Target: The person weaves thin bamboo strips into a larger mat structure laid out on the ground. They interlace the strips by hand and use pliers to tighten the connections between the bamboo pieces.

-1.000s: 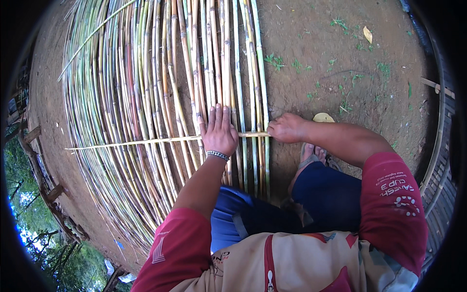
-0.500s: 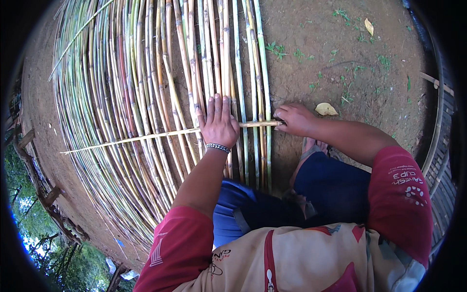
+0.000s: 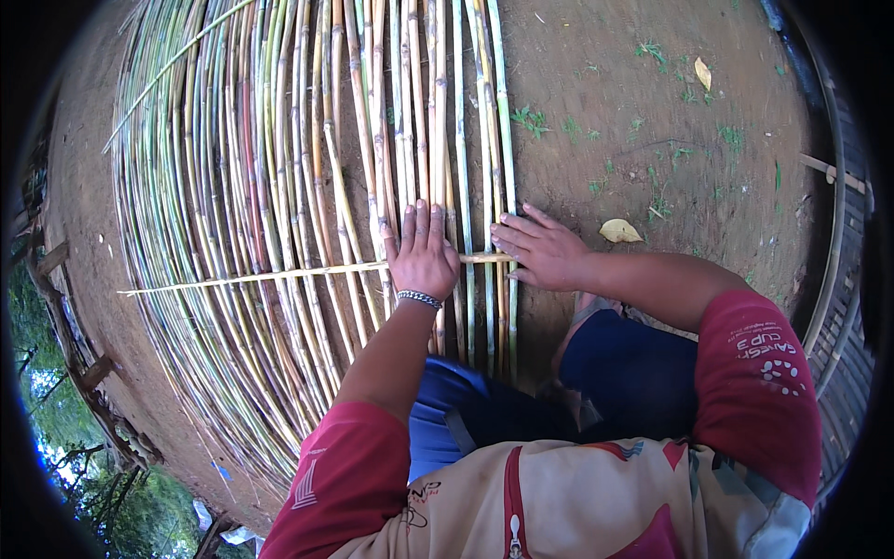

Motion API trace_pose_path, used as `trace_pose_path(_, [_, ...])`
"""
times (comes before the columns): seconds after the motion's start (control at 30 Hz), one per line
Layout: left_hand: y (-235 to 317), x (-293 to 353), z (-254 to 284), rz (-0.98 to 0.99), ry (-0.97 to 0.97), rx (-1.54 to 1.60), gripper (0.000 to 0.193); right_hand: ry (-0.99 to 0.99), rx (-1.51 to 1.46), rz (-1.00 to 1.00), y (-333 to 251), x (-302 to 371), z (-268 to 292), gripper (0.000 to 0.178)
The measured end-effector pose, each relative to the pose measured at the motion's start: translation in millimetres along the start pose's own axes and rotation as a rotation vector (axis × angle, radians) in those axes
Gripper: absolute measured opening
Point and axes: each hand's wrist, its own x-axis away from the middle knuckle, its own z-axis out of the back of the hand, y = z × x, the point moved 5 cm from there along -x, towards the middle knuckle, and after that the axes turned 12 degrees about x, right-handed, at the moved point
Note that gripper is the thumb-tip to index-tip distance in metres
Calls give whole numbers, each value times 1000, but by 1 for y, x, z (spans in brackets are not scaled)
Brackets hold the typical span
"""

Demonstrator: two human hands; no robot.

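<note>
Long, thin jointed canes (image 3: 277, 177), green, yellow and brownish, lie side by side on the ground, running away from me. A pale, slender cane strip (image 3: 312, 271) crosses over them from left to right. My left hand (image 3: 425, 256) presses flat on the strip and the canes below, fingers stretched away from me. Over the strip's right end, my right hand (image 3: 545, 250) lies with its fingers spread toward the left, touching the rightmost green and yellow canes. It covers the strip's tip.
Another thin green cane (image 3: 177, 67) lies slantwise across the far left of the row. Bare brown soil (image 3: 605, 102) with small weeds and a dry yellow leaf (image 3: 619, 231) is on the right. A slatted bamboo structure (image 3: 843, 335) stands at the right edge, and my bent leg (image 3: 629, 377) is close by.
My right hand has let go of the strip's right end and moved left onto the outer canes, its fingers opening out. The left hand stays flat on the strip.
</note>
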Motion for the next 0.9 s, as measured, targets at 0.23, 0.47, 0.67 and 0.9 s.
trace_pose_path(0.23, [-2,0,-1,39,-72,-7,62,-194,134,12,8,-10,10,78])
trace_pose_path(0.47, [0,-3,4,17,-27,47,63,-295,262,91,3,-32,18,79])
trace_pose_path(0.67, [0,0,4,14,-19,69,63,-129,-15,52,26,-43,36,56])
trace_pose_path(0.9, [-3,-2,5,9,-8,50,61,5,-433,-240,83,-84,63,31])
